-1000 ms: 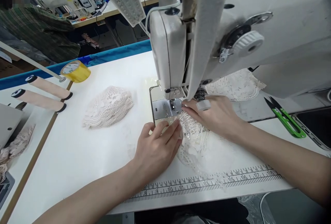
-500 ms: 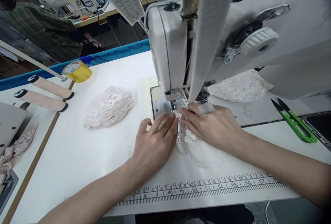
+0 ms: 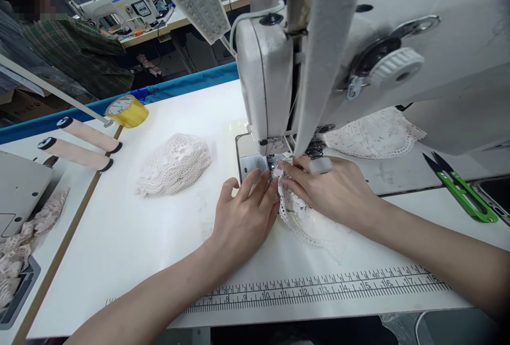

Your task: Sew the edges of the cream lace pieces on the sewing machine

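Observation:
A white lace piece (image 3: 306, 225) lies on the table in front of the sewing machine (image 3: 358, 58), its top edge under the presser foot (image 3: 274, 162). My left hand (image 3: 245, 217) rests on the lace's left edge, fingers stretched flat toward the metal needle plate (image 3: 251, 165). My right hand (image 3: 330, 188) presses the lace from the right, fingertips right at the foot, with a clear plastic ring (image 3: 320, 165) on one finger. Both hands lie flat on the fabric.
A pile of lace pieces (image 3: 175, 163) sits left of the machine, another lace piece (image 3: 374, 135) behind the arm. Green thread snips (image 3: 464, 191) lie at right. Yellow tape roll (image 3: 127, 111) and two thread cones (image 3: 79, 143) stand far left. A printed ruler (image 3: 319, 286) runs along the front edge. Another person (image 3: 67, 48) sits beyond.
The lace has been fed further under the foot, so less of it lies in front. Both hands have crept closer to the needle plate.

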### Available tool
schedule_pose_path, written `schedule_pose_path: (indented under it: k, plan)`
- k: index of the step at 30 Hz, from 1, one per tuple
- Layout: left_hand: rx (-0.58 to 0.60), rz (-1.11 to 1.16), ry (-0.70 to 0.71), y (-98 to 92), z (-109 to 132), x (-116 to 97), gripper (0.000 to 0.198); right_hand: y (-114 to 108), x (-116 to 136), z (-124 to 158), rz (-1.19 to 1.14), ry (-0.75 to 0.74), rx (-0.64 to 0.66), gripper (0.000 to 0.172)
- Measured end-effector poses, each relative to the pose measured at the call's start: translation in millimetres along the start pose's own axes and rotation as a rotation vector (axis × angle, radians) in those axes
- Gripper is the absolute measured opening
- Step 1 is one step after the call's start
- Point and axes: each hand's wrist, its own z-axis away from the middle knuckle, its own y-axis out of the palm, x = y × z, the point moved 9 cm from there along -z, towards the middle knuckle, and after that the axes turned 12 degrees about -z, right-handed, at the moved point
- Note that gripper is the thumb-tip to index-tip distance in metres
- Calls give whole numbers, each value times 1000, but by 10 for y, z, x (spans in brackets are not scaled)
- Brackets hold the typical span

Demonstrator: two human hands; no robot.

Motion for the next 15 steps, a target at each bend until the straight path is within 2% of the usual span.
schedule_pose_path:
  k: [15]
  plan:
    - [3,-8,-17,48,-12,40,30,-22,-15,-9,40,8,-25,31]
